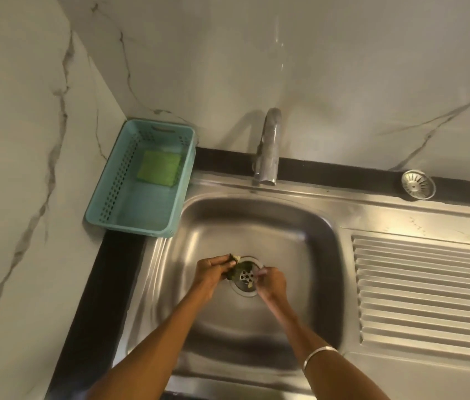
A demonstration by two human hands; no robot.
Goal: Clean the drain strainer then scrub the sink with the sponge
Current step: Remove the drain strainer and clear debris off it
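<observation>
Both hands worked at the drain in the bottom of the steel sink.

The drain strainer (pixel 246 276) sat in the drain opening at the middle of the sink (pixel 259 220) basin, with dark green scraps (pixel 235 269) lying over its left part. The left hand (pixel 213 269) had its fingers curled round a clump of those scraps at the strainer's left edge. The right hand (pixel 271 284) was at the strainer's right rim with fingers curled, pinching at something pale; what it was I could not tell. A bangle (pixel 319 357) circled the right wrist. The sponge (pixel 158 168), green, lay inside a teal basket (pixel 107 194) on the counter left of the sink, well apart from the hands. The tap (pixel 268 148) stood behind the basin, a second strainer (pixel 418 184) lay on the sink's back ledge to the right, and the ribbed drainboard (pixel 427 295) stretched to the right.
</observation>
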